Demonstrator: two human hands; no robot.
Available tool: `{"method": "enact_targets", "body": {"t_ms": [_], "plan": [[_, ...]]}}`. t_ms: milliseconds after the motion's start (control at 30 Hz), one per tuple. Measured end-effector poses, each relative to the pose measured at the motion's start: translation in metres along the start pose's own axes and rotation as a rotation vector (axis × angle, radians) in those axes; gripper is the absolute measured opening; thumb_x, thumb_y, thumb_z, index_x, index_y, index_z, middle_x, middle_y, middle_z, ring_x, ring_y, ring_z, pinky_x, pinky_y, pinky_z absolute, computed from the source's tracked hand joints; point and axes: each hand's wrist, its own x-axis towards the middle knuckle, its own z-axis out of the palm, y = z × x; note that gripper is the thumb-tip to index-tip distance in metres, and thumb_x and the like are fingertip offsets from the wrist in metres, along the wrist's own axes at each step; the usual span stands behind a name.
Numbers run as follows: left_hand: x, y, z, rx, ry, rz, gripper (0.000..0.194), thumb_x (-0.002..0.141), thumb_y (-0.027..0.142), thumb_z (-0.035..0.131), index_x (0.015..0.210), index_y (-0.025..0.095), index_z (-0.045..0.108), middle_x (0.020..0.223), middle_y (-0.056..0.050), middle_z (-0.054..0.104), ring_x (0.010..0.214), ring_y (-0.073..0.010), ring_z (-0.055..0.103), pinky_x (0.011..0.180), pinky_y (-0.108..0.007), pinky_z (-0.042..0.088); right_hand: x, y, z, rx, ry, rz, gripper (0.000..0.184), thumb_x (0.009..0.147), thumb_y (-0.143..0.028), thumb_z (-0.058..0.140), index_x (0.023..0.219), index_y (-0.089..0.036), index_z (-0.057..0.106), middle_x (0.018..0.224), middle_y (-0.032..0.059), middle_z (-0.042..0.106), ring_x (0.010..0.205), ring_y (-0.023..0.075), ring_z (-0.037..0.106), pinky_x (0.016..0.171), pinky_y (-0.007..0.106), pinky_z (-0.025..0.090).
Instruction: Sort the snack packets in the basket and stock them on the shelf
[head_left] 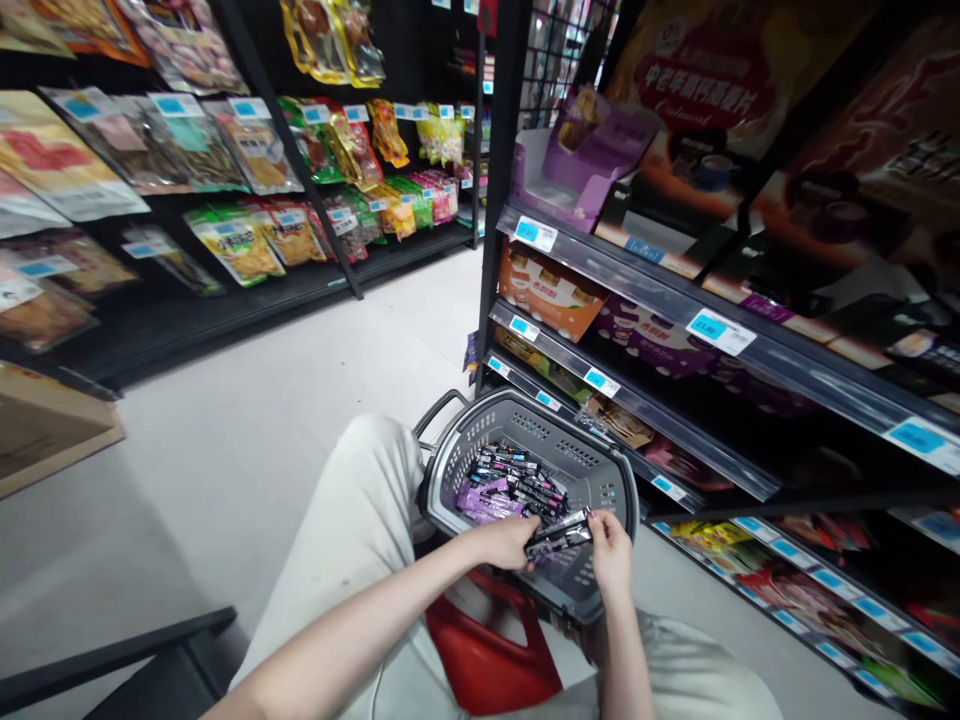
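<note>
A grey shopping basket (592, 450) sits between my knees, holding several small black stick packets (529, 485) and a cluster of purple packets (484, 500). Over its near side, my left hand (510, 542) is closed around a small bunch of black stick packets (559, 535). My right hand (611, 552) pinches the far end of the same bunch between thumb and fingers. Part of the bunch is hidden behind my left fingers. The print on these packets is too small to read.
A shelf rack (645, 270) with boxes and price tags stands close on the right. Bagged snacks (240, 240) fill black shelves at the left. A cardboard box (52, 425) lies on the floor at far left. A red plastic piece (487, 665) shows below the basket.
</note>
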Motion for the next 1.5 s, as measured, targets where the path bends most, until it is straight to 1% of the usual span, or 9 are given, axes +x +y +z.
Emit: {"method": "enact_targets", "body": {"t_ms": [200, 367, 567, 700, 933, 1000, 1267, 1400, 1500], "plan": [[-0.002, 0.003, 0.009, 0.359, 0.251, -0.119, 0.053, 0.058, 0.01, 0.048, 0.109, 0.013, 0.037, 0.082, -0.013, 0.059, 0.077, -0.0265, 0.057, 0.061, -0.031, 0.041, -0.005, -0.006, -0.001, -0.076, 0.066, -0.037, 0.028, 0.071, -0.043, 0.043, 0.067, -0.017, 0.052, 0.05, -0.0015, 0.051, 0.051, 0.014, 0.046, 0.054, 0.023, 0.034], [-0.009, 0.012, 0.0, 0.331, 0.167, 0.056, 0.038, 0.071, 0.016, 0.04, 0.109, 0.015, 0.039, 0.089, -0.013, 0.058, 0.078, -0.0219, 0.057, 0.061, -0.027, 0.041, 0.001, 0.006, -0.013, -0.147, 0.189, -0.031, 0.029, 0.071, -0.043, 0.042, 0.069, -0.017, 0.052, 0.059, 0.0022, 0.055, 0.058, 0.0164, 0.048, 0.058, 0.025, 0.034], [-0.012, 0.019, -0.009, 0.051, 0.058, 0.282, 0.035, 0.08, 0.022, 0.031, 0.113, 0.018, 0.042, 0.076, -0.004, 0.061, 0.065, -0.013, 0.055, 0.059, -0.02, 0.038, 0.014, 0.032, -0.034, 0.007, 0.283, 0.025, 0.032, 0.068, -0.047, 0.044, 0.066, -0.016, 0.053, 0.055, -0.0013, 0.052, 0.056, 0.0139, 0.046, 0.057, 0.024, 0.035], [-0.004, 0.014, 0.0, -0.171, 0.1, 0.23, 0.031, 0.077, 0.035, 0.042, 0.1, 0.016, 0.052, 0.075, -0.001, 0.059, 0.065, -0.0114, 0.051, 0.056, -0.017, 0.036, 0.013, 0.033, -0.031, 0.135, 0.267, 0.091, 0.031, 0.065, -0.046, 0.049, 0.067, -0.016, 0.055, 0.055, -0.0027, 0.051, 0.052, 0.0114, 0.044, 0.05, 0.022, 0.035], [0.003, 0.007, 0.006, -0.32, 0.18, 0.195, 0.025, 0.075, 0.033, 0.044, 0.072, 0.012, 0.057, 0.059, 0.003, 0.049, 0.057, -0.0085, 0.042, 0.054, -0.017, 0.031, 0.002, 0.005, -0.018, 0.489, 0.002, 0.189, 0.039, 0.056, -0.032, 0.065, 0.09, -0.022, 0.05, 0.079, -0.0023, 0.057, 0.063, 0.0116, 0.051, 0.052, 0.021, 0.04], [0.003, 0.008, 0.006, -0.426, 0.149, 0.151, 0.025, 0.073, 0.035, 0.047, 0.071, 0.012, 0.058, 0.058, 0.003, 0.05, 0.056, -0.0088, 0.044, 0.054, -0.018, 0.032, 0.002, 0.006, -0.016, 0.503, 0.033, 0.205, 0.037, 0.054, -0.031, 0.066, 0.087, -0.021, 0.051, 0.074, -0.003, 0.057, 0.059, 0.011, 0.051, 0.052, 0.021, 0.04], [0.004, 0.005, 0.007, -0.913, -0.258, 0.066, 0.037, 0.05, 0.037, 0.068, 0.077, 0.013, 0.058, 0.065, 0.002, 0.058, 0.056, -0.0131, 0.053, 0.055, -0.023, 0.039, 0.006, 0.014, -0.005, 0.242, 0.288, 0.129, 0.027, 0.054, -0.035, 0.064, 0.069, -0.015, 0.055, 0.058, -0.0025, 0.055, 0.054, 0.0117, 0.049, 0.055, 0.023, 0.039], [0.003, 0.001, 0.006, -0.84, -0.281, 0.006, 0.034, 0.047, 0.034, 0.069, 0.071, 0.013, 0.057, 0.054, 0.005, 0.051, 0.046, -0.0083, 0.045, 0.044, -0.018, 0.031, -0.001, 0.007, 0.008, 0.255, 0.268, 0.103, 0.028, 0.056, -0.034, 0.063, 0.074, -0.015, 0.054, 0.062, -0.0016, 0.057, 0.057, 0.0126, 0.052, 0.058, 0.024, 0.04], [0.006, 0.0, 0.009, -0.819, -0.156, -0.015, 0.032, 0.049, 0.036, 0.067, 0.068, 0.013, 0.054, 0.048, 0.007, 0.044, 0.042, -0.006, 0.039, 0.041, -0.017, 0.027, -0.009, 0.002, 0.022, 0.479, 0.161, 0.132, 0.048, 0.053, -0.028, 0.067, 0.095, -0.019, 0.044, 0.077, 0.0003, 0.061, 0.067, 0.0145, 0.057, 0.065, 0.028, 0.043]]}}
